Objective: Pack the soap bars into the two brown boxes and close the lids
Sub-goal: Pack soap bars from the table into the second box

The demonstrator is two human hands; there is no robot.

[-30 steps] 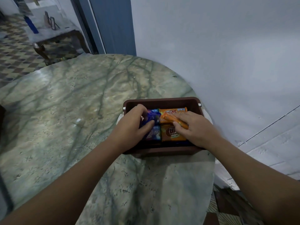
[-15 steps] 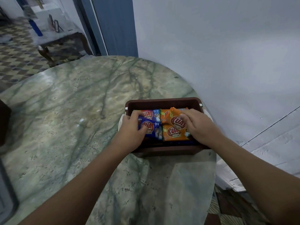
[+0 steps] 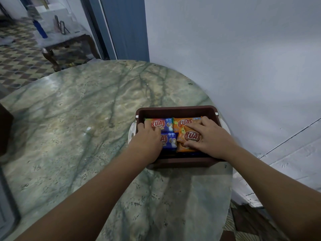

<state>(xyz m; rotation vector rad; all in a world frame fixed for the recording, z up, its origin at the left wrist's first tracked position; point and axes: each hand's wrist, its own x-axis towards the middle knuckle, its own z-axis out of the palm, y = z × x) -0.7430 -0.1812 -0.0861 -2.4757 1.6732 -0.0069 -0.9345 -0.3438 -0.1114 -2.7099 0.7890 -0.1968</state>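
The green marble table [image 3: 73, 129] ran off the left edge of view, and a dark shape at that edge was too cut off to name. My left hand [image 3: 147, 141] reached into the left half of the brown box [image 3: 175, 110], which sat near the table's right rim by the wall [image 3: 234, 58]. Its fingers [image 3: 152, 127] were bent down over the two blue soap bars: the far blue bar [image 3: 162, 124] lay flat against the back half, and the near blue bar [image 3: 169, 141] sat just in front of it, touching. Whether those fingers were gripping or only pressing, I could not tell, because the back of the hand hid the tips. A white piece [image 3: 132, 131] stuck out beside the box's left wall, mostly covered by my wrist. To the right, the far orange bar [image 3: 184, 121] lay beside the far blue one, and the near orange bar [image 3: 189, 138] sat in front, slightly tilted. My right hand [image 3: 208, 138] lay on both, fingers [image 3: 194, 126] fairly straight and a little spread, pressing flat, with the thumb along the near bar's front edge. The box's near inner floor was dark and hard to make out
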